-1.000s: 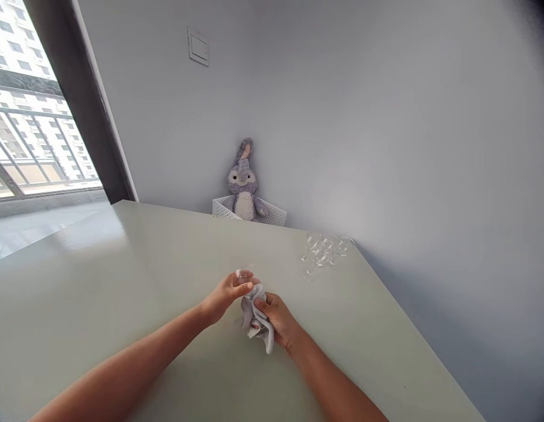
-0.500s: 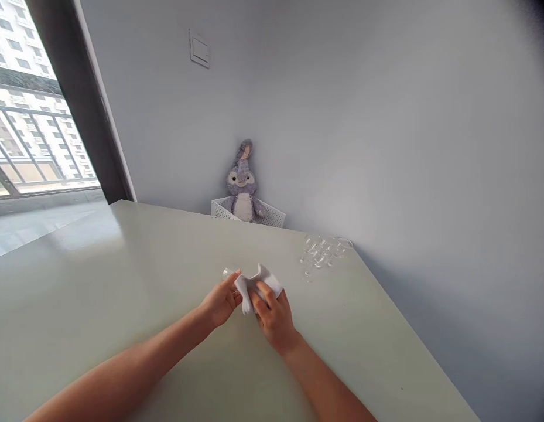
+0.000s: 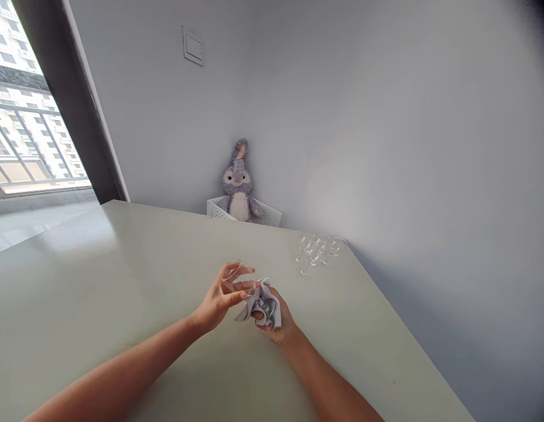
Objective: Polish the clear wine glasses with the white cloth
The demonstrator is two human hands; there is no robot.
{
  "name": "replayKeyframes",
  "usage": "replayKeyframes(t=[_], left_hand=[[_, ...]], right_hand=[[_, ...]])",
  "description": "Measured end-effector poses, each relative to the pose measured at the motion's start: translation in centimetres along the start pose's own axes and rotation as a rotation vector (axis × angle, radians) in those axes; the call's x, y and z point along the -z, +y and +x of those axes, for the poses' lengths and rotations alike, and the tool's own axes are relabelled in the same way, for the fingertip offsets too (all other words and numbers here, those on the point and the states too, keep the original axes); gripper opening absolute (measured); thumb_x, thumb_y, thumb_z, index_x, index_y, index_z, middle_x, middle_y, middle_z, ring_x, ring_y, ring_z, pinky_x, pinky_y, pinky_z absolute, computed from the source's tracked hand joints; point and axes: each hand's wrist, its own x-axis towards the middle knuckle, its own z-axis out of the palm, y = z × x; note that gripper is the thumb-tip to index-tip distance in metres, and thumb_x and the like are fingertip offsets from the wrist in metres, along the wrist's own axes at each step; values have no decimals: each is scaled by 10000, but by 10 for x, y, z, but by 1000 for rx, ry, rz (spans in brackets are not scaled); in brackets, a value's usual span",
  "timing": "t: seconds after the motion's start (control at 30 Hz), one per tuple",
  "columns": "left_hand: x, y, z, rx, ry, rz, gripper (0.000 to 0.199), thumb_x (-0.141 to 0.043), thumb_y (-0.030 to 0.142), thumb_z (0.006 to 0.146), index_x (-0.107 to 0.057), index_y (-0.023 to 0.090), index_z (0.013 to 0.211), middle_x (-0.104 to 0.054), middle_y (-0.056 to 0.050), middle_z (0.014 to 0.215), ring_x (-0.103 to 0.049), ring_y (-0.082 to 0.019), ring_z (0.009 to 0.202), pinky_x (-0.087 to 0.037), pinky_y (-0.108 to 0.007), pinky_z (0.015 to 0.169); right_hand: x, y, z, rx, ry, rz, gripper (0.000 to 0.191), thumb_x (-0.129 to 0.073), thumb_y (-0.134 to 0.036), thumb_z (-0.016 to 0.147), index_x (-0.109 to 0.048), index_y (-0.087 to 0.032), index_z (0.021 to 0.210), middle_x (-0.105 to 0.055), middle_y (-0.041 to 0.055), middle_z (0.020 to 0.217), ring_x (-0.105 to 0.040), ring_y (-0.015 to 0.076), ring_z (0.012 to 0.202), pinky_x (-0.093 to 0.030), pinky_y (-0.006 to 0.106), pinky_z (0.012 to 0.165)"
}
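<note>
A clear stemmed glass (image 3: 237, 282) is tilted above the table, its rim toward the upper left. The fingers and thumb of my left hand (image 3: 216, 302) curl around its bowl. In my right hand (image 3: 284, 328) is a crumpled light grey cloth (image 3: 272, 296), wrapped about the stem and foot end of the glass. The foot partly shows through the folds. Some right fingers are hidden by the cloth.
Several clear stemmed glasses (image 3: 315, 251) stand grouped at the back right, near the table (image 3: 166, 258) edge and wall. A purple plush rabbit (image 3: 239, 181) sits in a white perforated basket (image 3: 269, 218) behind the table. A window is at the left.
My left hand has turned and now grips the bowl, with the glass's rim showing. My right hand has rolled palm-up, carrying the cloth slightly down and right around the glass's foot end.
</note>
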Motion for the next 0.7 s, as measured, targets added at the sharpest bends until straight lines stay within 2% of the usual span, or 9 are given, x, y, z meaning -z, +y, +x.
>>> replayKeyframes(t=[0.13,0.23,0.3,0.4,0.47,0.53,0.57,0.63,0.7], left_hand=[[-1,-2,-5,-123,-25,181,508,-691,225,686,-414,275,1109,-444,-92,1239,-504,-286,1098,-431,-444,878],[3,-7,-6,-273,-3,401,539,-696,192,675,-423,240,1138,-466,-111,1229,-482,-267,1122,-393,-446,931],[7,-10,-5,-326,37,462,525,-677,193,692,-414,236,1144,-469,-109,1225,-478,-252,1128,-375,-452,952],[12,-10,1,-380,105,477,499,-646,182,720,-388,240,1143,-454,-104,1226,-483,-245,1130,-372,-467,957],[15,-6,4,-444,165,485,522,-646,163,715,-367,245,1149,-455,-100,1215,-500,-241,1112,-367,-480,959],[16,-1,7,-501,238,500,547,-656,151,701,-357,249,1148,-462,-95,1204,-513,-239,1097,-366,-486,958],[16,1,7,-532,268,511,558,-665,150,691,-356,253,1144,-468,-89,1197,-515,-239,1095,-367,-487,958],[13,3,5,-568,289,541,569,-678,148,676,-361,263,1135,-477,-79,1196,-508,-239,1106,-356,-486,967],[7,0,-1,-555,248,570,581,-689,147,664,-373,273,1135,-491,-77,1197,-495,-241,1122,-345,-477,977]], right_hand=[[-5,12,5,85,165,216,146,-471,-293,814,-546,-172,780,-592,7,594,-564,105,482,-370,149,328],[-9,23,6,70,223,160,149,-476,-313,811,-537,-176,807,-594,9,608,-552,110,457,-379,172,328],[-11,26,5,18,194,-18,251,-428,-401,826,-534,-174,841,-578,2,600,-533,113,413,-357,187,314],[-11,24,-2,-17,127,-556,287,-399,-412,818,-551,-169,803,-530,-13,536,-507,124,380,-315,197,326],[-9,16,-9,130,155,-1018,212,-456,-340,784,-569,-169,732,-533,-6,564,-515,121,446,-329,202,392],[-7,6,-15,402,296,-1388,173,-483,-303,778,-586,-181,712,-560,7,679,-525,118,558,-363,214,497],[-6,0,-18,545,388,-1496,177,-476,-306,794,-594,-190,731,-563,12,738,-520,116,600,-373,222,548],[-6,-8,-22,773,532,-1563,206,-431,-326,841,-597,-205,836,-550,19,792,-497,110,609,-377,234,592],[-7,-10,-24,931,538,-1569,241,-405,-333,865,-569,-207,988,-539,25,779,-487,120,603,-382,243,593]])
